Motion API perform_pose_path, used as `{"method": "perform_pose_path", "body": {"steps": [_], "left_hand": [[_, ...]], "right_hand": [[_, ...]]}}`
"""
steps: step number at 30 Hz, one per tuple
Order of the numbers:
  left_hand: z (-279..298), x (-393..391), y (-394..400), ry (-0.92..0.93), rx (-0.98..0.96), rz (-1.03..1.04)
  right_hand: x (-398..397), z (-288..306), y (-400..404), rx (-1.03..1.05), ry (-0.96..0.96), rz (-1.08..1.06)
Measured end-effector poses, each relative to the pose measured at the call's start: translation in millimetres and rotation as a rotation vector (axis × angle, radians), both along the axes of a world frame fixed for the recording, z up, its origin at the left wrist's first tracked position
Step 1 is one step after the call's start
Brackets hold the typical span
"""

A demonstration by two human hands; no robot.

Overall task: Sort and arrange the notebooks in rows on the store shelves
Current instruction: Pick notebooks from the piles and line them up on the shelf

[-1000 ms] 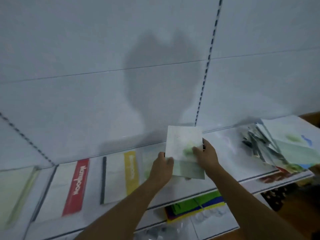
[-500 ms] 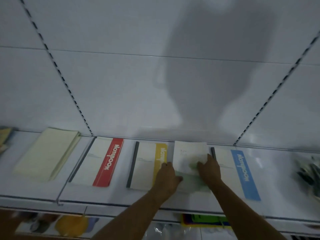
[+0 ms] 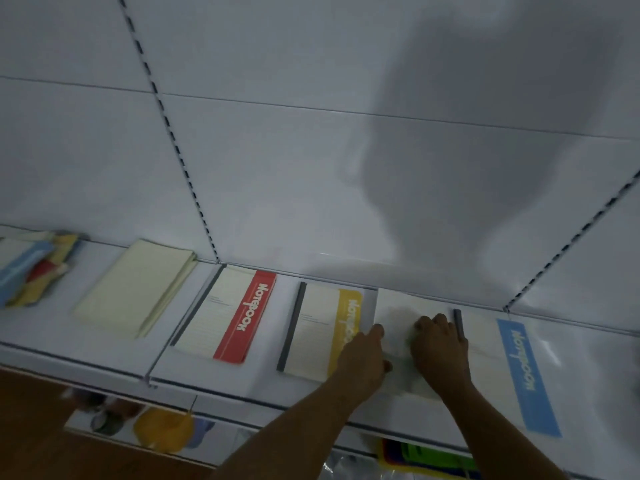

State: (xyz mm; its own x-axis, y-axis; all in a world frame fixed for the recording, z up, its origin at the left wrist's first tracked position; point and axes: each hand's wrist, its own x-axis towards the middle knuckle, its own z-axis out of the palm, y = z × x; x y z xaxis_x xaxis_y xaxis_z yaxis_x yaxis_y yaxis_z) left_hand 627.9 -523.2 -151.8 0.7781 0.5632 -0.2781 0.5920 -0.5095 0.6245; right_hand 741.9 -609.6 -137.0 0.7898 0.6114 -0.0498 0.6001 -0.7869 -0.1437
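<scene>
A pale notebook [image 3: 398,306] with a faint green patch lies flat on the white shelf [image 3: 104,351], in the gap between a yellow-striped notebook [image 3: 322,334] and a blue-striped notebook [image 3: 519,368]. My left hand [image 3: 363,362] grips its left edge, thumb on the cover. My right hand [image 3: 440,351] holds its right part with bent fingers, beside the blue notebook's dark spine. A red-striped notebook [image 3: 242,313] lies further left in the same row.
A cream pad [image 3: 135,289] and a loose pile of coloured notebooks [image 3: 31,265] lie at the shelf's left end. On the lower shelf are a yellow round item [image 3: 162,431] and green and yellow folders [image 3: 426,455]. White back panels with slotted uprights rise behind.
Both hands carried the pale notebook from mid-air near the right-hand pile leftward and lowered it onto the shelf between the yellow and blue notebooks. The view swung left.
</scene>
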Motion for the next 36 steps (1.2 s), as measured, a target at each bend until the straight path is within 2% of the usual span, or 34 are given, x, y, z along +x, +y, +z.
{"method": "perform_pose_path", "body": {"steps": [3,6,8,10,13,17,20,24,29,36], "left_hand": [[11,-6,-3,0.035,-0.034,-0.005],[29,-20,2,-0.008,-0.027,0.109],[42,-37,9,-0.117,0.015,0.244],[57,-63,19,-0.192,-0.008,0.377],[77,-123,38,-0.212,-0.021,0.548],[94,-234,59,-0.225,0.027,0.851],[102,-325,70,-0.236,0.045,1.052],[110,-439,69,-0.251,0.058,1.309],[119,-555,68,-0.266,0.052,1.441],[140,-682,89,-0.207,0.110,1.497]], "right_hand": [[12,9,4,-0.108,-0.028,0.071],[20,16,17,-0.134,0.046,0.056],[12,23,37,-0.068,0.089,0.043],[-11,29,66,0.084,0.126,0.125],[-78,41,122,0.257,0.323,0.395],[-196,68,183,0.251,0.502,0.693],[-278,88,214,0.255,0.537,0.874],[-374,102,247,0.236,0.574,0.983],[-491,114,281,0.209,0.576,1.085],[-633,132,312,0.256,0.515,1.300]]}}
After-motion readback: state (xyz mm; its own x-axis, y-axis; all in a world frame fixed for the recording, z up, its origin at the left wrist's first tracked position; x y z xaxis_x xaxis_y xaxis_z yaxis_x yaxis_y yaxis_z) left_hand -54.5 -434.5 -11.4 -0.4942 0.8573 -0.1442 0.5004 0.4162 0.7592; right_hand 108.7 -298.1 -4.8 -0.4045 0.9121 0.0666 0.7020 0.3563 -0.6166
